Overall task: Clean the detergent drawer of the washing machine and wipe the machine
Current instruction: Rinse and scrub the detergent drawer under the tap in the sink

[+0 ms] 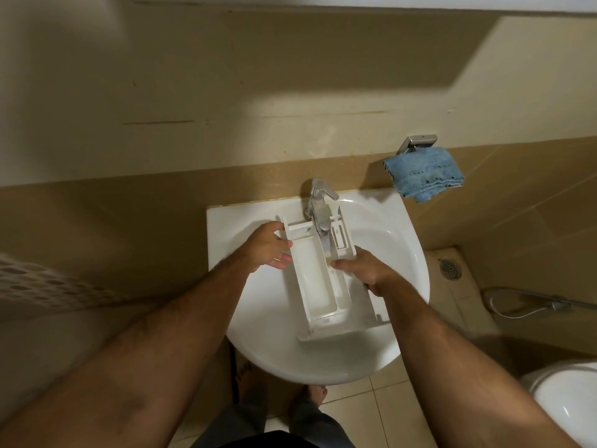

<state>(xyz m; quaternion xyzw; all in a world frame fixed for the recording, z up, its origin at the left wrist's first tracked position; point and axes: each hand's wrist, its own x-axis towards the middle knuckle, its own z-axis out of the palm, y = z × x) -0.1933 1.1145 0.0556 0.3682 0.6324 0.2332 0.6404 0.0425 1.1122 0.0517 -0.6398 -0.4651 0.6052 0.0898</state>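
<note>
The white detergent drawer (319, 279) lies lengthwise in the white sink (403, 253), its far end under the chrome tap (318, 202). Its long left compartment faces up and looks wet. My left hand (268, 247) grips the drawer's left edge near the far end, thumb on top and fingers against the side wall. My right hand (365, 270) holds the right side at mid-length, fingers curled over the edge. The washing machine is not in view.
A blue cloth (423, 174) hangs from a metal holder (416, 143) on the wall to the right of the sink. A floor drain (450, 269) and a hose (529, 305) lie at the right. A toilet (562, 402) stands at lower right. My bare feet are under the basin.
</note>
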